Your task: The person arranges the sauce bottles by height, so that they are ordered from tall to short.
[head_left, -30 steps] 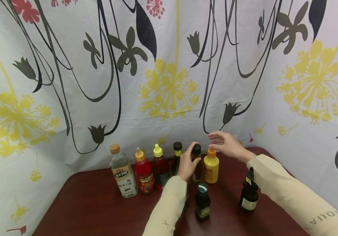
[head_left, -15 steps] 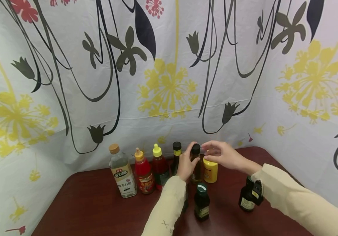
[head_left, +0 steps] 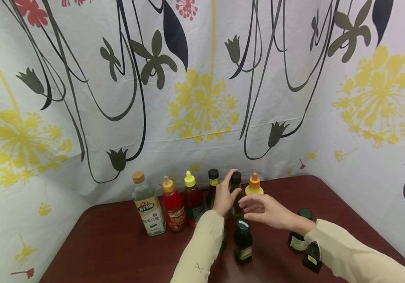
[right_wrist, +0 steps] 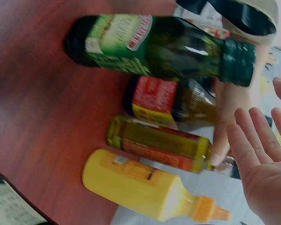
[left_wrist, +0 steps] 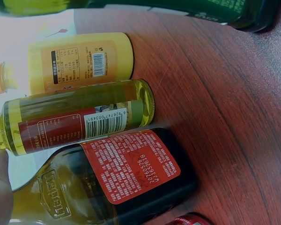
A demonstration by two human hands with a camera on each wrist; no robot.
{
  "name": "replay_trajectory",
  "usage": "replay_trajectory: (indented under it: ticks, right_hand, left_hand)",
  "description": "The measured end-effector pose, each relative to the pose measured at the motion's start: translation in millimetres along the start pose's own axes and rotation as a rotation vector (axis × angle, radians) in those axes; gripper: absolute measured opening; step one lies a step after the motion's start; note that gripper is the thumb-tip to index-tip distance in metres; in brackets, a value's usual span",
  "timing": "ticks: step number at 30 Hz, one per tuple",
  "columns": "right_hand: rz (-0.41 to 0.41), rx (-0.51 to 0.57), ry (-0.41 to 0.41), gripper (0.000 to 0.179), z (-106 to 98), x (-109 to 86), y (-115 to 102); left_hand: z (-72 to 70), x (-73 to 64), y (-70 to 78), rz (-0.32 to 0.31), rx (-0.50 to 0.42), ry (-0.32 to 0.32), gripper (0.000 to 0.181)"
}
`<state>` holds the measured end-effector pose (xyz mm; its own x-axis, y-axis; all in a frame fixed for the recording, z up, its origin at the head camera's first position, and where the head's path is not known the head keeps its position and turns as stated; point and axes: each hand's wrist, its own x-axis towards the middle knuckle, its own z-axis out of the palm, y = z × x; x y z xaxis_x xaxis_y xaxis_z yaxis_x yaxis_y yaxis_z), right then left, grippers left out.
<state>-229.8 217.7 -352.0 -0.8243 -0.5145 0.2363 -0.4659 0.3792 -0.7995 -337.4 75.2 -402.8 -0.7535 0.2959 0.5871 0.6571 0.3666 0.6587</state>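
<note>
My left hand [head_left: 223, 198] pinches a slim bottle of yellow-green oil [left_wrist: 79, 119] at the neck, just under its black cap [head_left: 235, 177]. The bottle stands upright on the table in the back row. My right hand [head_left: 269, 212] hovers in front of a yellow squeeze bottle [head_left: 254, 190] with an orange nozzle, hiding its lower body. In the right wrist view its fingers [right_wrist: 247, 150] are spread and touch nothing. Nearer to me stands a dark green bottle [head_left: 242, 245] with a green cap, below and left of the right hand.
Left along the row stand a dark sauce bottle [head_left: 212, 190], two red squeeze bottles [head_left: 193, 202] [head_left: 175, 210] and a clear vinegar bottle [head_left: 149, 212]. A dark jar [head_left: 297, 239] is by the right wrist. Patterned cloth [head_left: 202, 106] hangs behind the dark red table [head_left: 114, 243].
My right hand has come down and toward me from above the yellow bottle, whose orange nozzle now shows again. The left hand stays on the oil bottle's neck.
</note>
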Motion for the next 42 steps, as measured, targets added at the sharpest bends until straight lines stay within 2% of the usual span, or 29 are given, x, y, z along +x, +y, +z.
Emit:
replay_trajectory:
  ticks: [8,19,28,35,42]
  right_hand:
    - [0.052,0.065,-0.038,0.034,14,-7.0,12]
    - [0.046,0.109,-0.023,0.031,26,-12.4,18]
    - [0.031,0.191,-0.023,0.038,30,-12.4,24]
    - [0.02,0.209,-0.013,0.038,31,-12.4,25]
    - [0.017,0.196,-0.001,0.04,31,-13.1,22]
  left_hand:
    - [0.6,0.6,-0.1,0.006,0.004,-0.01,0.06]
    - [0.7,0.3,-0.9,0.013,0.001,-0.011,0.061]
    - [0.3,-0.7,-2.3,0.1,-0.008,0.025,0.064]
    - [1.9,0.1,-2.6,0.03,-0.005,0.001,0.062]
    - [1.5,0.9,-2.1,-0.006,0.002,-0.008,0.062]
